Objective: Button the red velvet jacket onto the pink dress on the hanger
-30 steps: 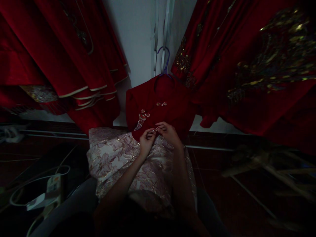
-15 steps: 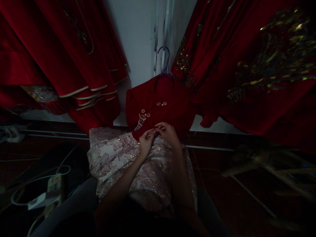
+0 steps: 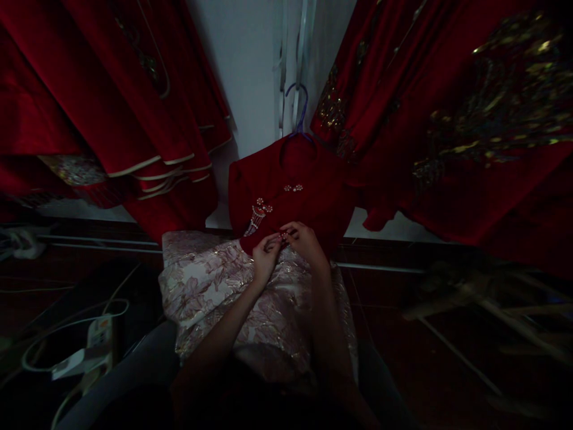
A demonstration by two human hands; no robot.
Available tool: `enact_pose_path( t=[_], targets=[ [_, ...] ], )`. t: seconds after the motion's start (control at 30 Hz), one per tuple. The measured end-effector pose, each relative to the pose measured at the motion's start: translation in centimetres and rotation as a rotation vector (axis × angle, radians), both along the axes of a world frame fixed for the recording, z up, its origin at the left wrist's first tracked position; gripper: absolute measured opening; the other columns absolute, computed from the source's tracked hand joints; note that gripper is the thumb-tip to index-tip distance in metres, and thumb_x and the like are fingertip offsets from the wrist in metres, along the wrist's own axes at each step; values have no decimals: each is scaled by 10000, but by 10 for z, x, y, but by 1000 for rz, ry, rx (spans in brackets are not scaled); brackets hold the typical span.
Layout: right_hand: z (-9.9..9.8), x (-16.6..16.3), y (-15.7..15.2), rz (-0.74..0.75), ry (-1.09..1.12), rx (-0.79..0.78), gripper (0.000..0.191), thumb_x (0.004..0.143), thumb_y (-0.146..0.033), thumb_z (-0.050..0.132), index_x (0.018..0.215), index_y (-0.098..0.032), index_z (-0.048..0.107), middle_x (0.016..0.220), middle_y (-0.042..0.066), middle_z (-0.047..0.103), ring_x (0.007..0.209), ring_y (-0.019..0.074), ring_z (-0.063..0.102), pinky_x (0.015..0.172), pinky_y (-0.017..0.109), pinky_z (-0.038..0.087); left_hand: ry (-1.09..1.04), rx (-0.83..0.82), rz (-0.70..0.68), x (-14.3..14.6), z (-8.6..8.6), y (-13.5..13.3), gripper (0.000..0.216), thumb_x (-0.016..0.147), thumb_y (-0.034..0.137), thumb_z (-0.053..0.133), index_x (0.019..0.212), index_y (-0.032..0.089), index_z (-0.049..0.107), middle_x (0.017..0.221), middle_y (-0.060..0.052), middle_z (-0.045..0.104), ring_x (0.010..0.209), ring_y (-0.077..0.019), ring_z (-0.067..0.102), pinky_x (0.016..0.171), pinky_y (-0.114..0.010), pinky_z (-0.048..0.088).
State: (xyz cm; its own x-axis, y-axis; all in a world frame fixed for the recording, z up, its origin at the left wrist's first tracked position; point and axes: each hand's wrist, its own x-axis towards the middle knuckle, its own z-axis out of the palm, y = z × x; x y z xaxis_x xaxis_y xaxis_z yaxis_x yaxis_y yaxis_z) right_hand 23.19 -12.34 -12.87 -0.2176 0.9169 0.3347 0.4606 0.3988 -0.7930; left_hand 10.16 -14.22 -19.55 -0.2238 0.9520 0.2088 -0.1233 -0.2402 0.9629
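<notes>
A small dark red jacket [image 3: 308,200] on a purple hanger [image 3: 299,110] lies ahead of me, its lower edge on a pale floral brocade cloth [image 3: 210,280] over my lap. It carries a pearl clasp [image 3: 293,188] and a beaded tassel ornament [image 3: 257,218]. My left hand [image 3: 265,258] and my right hand [image 3: 305,242] meet at the jacket's lower front edge. Both are closed, fingertips pinched together on a small pearl fastening [image 3: 282,236] there.
Long red garments with pale trim [image 3: 134,119] hang at the left, and red robes with gold embroidery [image 3: 470,119] at the right. A white wall [image 3: 250,71] shows between them. A white power strip with cables [image 3: 96,340] lies on the dark floor at lower left.
Almost nothing differs. Both hands stay pinched at the jacket's lower front edge, with only slight finger movement.
</notes>
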Motion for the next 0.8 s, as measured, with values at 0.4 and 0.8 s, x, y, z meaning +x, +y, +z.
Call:
enact_pose_path(
  t=[0.4, 0.8],
  targets=[
    [-7, -5, 4, -5, 59, 3, 219, 771, -99, 576, 954, -187, 657, 939, 32, 622, 730, 90, 606, 679, 204, 507, 3, 4, -5, -2, -1, 1, 324, 771, 346, 653, 1014, 136, 692, 963, -102, 726, 822, -159, 685, 778, -293, 546],
    [-15, -3, 9, -19, 62, -8, 199, 808, -136, 552, 969, -189, 657, 922, 32, 613, 726, 94, 603, 698, 221, 504, 87, 51, 14, -3, -1, 2, 257, 789, 329, 636, 975, 152, 644, 943, -76, 697, 771, -136, 665, 735, -265, 537]
  ],
)
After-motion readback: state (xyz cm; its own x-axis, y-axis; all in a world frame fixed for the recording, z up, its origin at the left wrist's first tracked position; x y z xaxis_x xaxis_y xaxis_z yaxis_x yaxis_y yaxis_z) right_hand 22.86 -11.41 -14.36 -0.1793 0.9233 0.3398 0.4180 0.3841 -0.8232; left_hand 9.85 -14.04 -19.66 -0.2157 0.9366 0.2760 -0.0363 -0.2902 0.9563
